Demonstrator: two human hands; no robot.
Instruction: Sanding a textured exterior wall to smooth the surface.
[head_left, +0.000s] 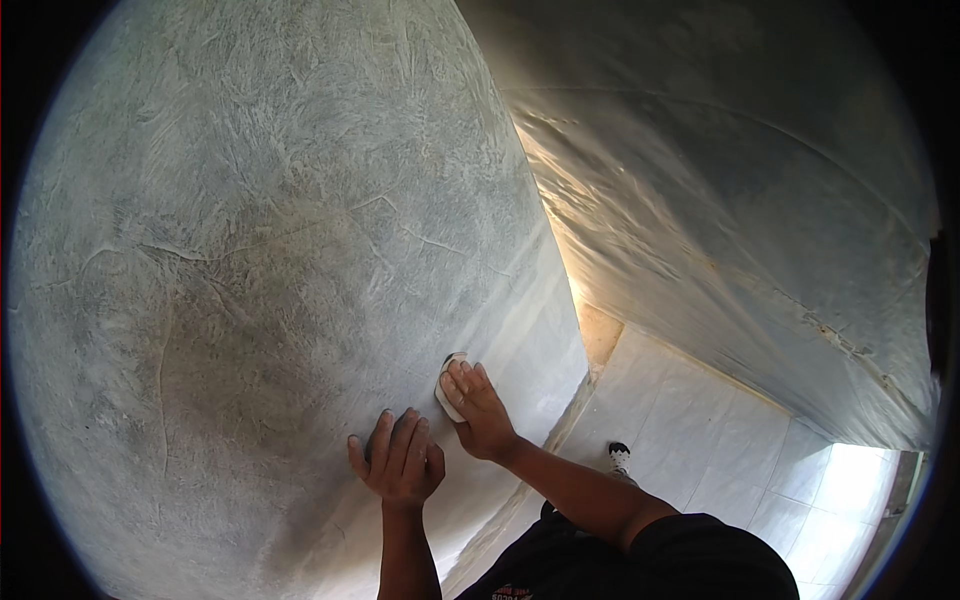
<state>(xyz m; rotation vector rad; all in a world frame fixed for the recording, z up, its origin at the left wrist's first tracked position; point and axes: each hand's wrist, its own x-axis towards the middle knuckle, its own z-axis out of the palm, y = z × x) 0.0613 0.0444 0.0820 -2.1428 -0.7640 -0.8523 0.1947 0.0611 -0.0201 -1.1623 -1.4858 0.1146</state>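
A grey plastered wall (300, 300) with swirled trowel marks and crack-like lines fills the left and middle of the view. My right hand (480, 412) presses a pale, flat pad or folded sheet (448, 397) against it; the pad's exact kind cannot be told. My left hand (401, 457) lies on the wall to the left and a little lower, palm towards the surface, fingers apart, with nothing seen in it. Smoother, lighter streaks run up and to the right from my right hand.
Translucent plastic sheeting (675, 225) hangs to the right, with light showing behind its edge. Pale floor tiles (697, 420) lie below, beside the wall's rough bottom edge (495, 517). One of my feet (619, 452) stands on the tiles.
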